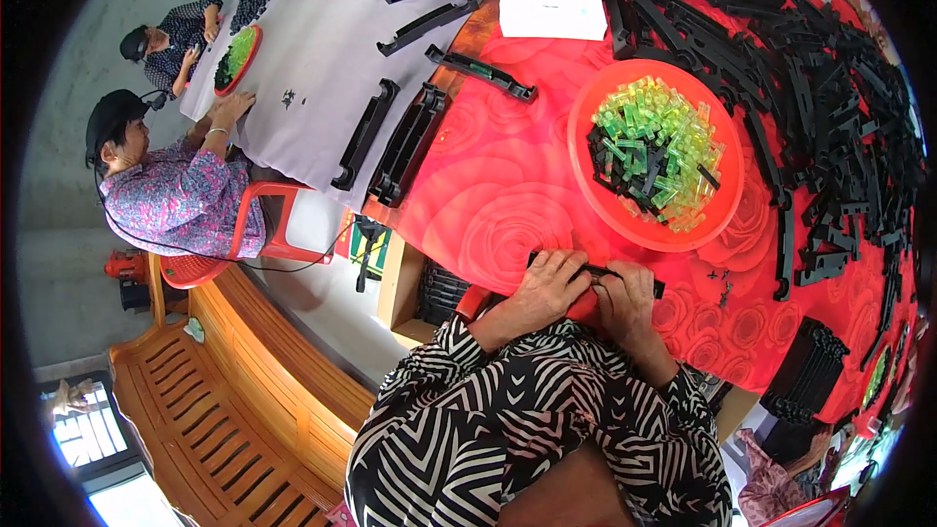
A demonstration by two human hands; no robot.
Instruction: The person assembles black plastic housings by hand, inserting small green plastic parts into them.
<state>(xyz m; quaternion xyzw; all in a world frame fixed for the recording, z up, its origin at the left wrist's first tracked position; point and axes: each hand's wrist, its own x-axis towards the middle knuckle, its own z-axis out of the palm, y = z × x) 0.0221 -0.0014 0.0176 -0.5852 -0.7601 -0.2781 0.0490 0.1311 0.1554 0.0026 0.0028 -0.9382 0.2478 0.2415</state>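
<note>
A long black plastic bar (597,271) lies across my fingers at the near edge of the red tablecloth. My left hand (549,289) is closed round its left part, and my right hand (627,301) grips it toward the right end. Much of the bar is hidden under the fingers. Just beyond my hands stands a round red basin (728,203), holding small clear yellow-green tubes (673,117) and small black pieces (634,172). Tiny black bits (722,283) lie on the cloth to the right of my right hand.
Tangled black plastic bars (830,107) cover the right side, and more lie at the back. A white tissue pack (552,10) is behind the basin. Two bars (410,144) rest at left by the grey cloth (322,59). Two people (185,185) sit farther left. A wooden bench (234,400) stands lower left.
</note>
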